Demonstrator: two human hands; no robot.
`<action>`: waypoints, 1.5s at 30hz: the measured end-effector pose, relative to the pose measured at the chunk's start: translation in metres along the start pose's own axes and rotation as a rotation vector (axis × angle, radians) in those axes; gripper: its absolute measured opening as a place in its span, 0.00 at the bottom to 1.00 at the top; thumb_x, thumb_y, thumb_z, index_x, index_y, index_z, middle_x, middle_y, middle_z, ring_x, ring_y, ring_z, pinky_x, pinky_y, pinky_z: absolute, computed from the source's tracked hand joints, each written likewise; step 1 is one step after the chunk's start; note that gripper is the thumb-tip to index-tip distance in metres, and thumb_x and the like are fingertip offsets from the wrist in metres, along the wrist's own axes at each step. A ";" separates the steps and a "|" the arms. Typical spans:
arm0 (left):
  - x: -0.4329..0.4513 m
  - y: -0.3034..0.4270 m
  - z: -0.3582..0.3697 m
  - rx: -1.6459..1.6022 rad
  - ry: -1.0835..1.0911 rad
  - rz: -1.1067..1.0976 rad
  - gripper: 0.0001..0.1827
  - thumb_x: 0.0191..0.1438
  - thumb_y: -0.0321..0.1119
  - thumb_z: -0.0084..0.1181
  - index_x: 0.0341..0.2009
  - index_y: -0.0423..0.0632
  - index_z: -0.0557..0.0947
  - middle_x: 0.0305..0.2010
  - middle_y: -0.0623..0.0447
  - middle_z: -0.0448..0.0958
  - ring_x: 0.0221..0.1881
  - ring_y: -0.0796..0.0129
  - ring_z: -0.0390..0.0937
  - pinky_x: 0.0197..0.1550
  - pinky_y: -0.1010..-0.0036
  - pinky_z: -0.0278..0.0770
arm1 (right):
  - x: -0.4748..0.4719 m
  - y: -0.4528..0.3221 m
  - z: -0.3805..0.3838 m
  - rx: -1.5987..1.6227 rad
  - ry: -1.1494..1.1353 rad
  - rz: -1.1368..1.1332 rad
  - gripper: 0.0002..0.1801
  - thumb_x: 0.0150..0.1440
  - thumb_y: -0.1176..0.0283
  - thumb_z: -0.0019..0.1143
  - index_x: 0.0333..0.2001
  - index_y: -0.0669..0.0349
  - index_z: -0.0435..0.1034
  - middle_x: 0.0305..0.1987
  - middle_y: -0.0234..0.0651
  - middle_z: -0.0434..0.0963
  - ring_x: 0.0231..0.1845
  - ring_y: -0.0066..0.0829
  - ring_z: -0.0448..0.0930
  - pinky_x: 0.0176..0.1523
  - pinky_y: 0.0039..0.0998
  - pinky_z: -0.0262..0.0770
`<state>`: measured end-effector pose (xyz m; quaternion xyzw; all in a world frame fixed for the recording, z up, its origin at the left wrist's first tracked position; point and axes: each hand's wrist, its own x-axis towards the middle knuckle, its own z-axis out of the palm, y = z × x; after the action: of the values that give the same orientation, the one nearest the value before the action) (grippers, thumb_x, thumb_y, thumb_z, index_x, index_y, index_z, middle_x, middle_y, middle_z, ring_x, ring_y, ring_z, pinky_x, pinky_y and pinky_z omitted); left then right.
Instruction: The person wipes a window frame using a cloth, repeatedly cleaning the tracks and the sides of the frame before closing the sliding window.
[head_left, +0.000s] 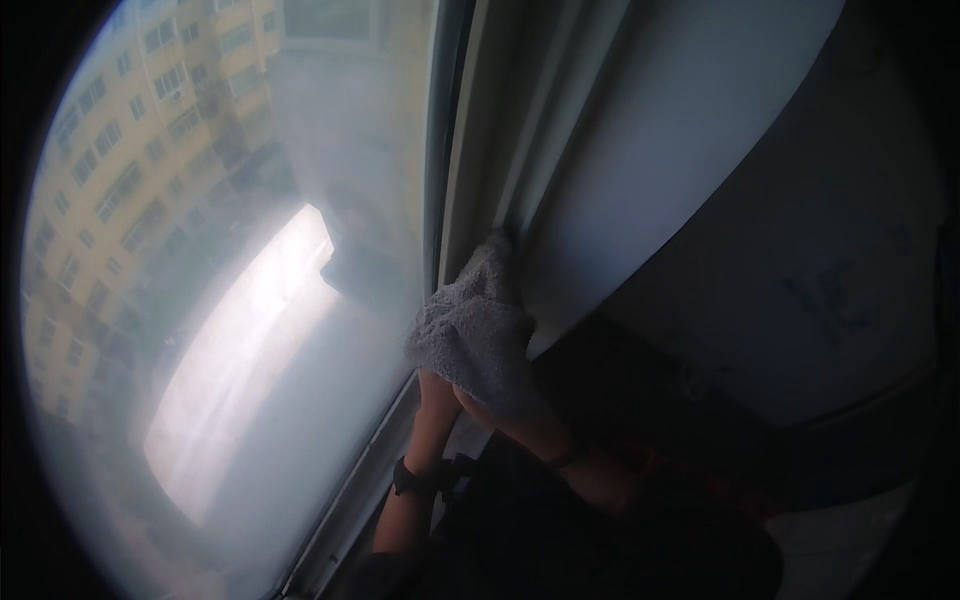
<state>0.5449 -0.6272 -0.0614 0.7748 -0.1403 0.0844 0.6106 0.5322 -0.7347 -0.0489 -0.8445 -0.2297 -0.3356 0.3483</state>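
Note:
A grey terry cloth (472, 330) is bunched over both of my hands, against the inner side of the window frame (480, 142). My left hand (439, 390) reaches up into the cloth beside the glass, a dark band on its wrist. From the lower right comes my right hand (480, 409), gripping the same cloth. My fingers are hidden by the fabric. The cloth's upper tip lies in the channel between the frame and a pale panel (652, 120).
The window pane (330, 420) fills the left side; through it a yellowish apartment building (112, 150) and a bright patch show. Below my hands the frame's lower rail (360, 487) runs along the glass. A dim pale surface with dark marks (832, 300) is at the right.

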 end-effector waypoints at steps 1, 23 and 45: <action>0.004 -0.007 0.005 0.136 -0.057 0.075 0.29 0.52 0.42 0.55 0.54 0.36 0.68 0.57 0.36 0.65 0.59 0.49 0.64 0.59 0.63 0.62 | 0.002 0.008 0.001 0.031 -0.006 0.065 0.27 0.51 0.65 0.63 0.53 0.63 0.65 0.52 0.42 0.70 0.53 0.37 0.71 0.58 0.34 0.66; 0.033 -0.056 0.003 -0.085 -0.088 -0.100 0.34 0.56 0.35 0.51 0.64 0.40 0.54 0.67 0.38 0.51 0.65 0.47 0.57 0.59 0.66 0.63 | 0.021 0.031 0.044 0.352 -0.039 0.226 0.27 0.53 0.71 0.61 0.56 0.62 0.62 0.57 0.39 0.67 0.59 0.32 0.68 0.61 0.33 0.65; 0.085 0.082 -0.034 -0.044 0.073 0.329 0.24 0.58 0.35 0.48 0.57 0.39 0.66 0.58 0.42 0.68 0.58 0.55 0.65 0.55 0.69 0.67 | 0.180 -0.041 -0.067 0.273 -0.010 -0.124 0.17 0.61 0.67 0.46 0.50 0.66 0.67 0.51 0.40 0.71 0.51 0.34 0.72 0.56 0.30 0.68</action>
<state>0.6001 -0.6217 0.0480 0.7244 -0.2447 0.2080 0.6101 0.6001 -0.7298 0.1356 -0.7752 -0.3266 -0.3178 0.4375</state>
